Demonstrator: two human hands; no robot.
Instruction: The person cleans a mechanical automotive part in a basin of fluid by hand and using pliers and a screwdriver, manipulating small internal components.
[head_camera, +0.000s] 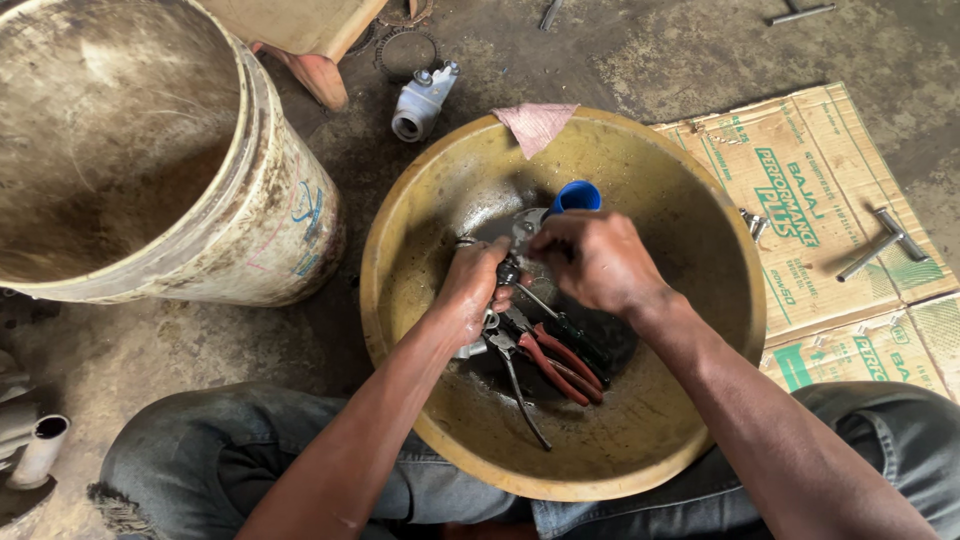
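Oil-stained concrete floor, workshop, seen from a seated position. Yellow basin (700, 420) between my knees holds red-handled pliers (560, 365) and a second dark-handled tool at 6 o'clock, then the small metal part (515, 240) at centre, a blue cap (577, 196) at 12. Left hand (475, 290) is closed around the part; right hand (595, 260) is curled over its top, fingertips hidden. Judged step: working the part loose, which calls for a steady hold. Beyond, at 10 o'clock, a dirty white bucket (290, 230), seemingly empty.
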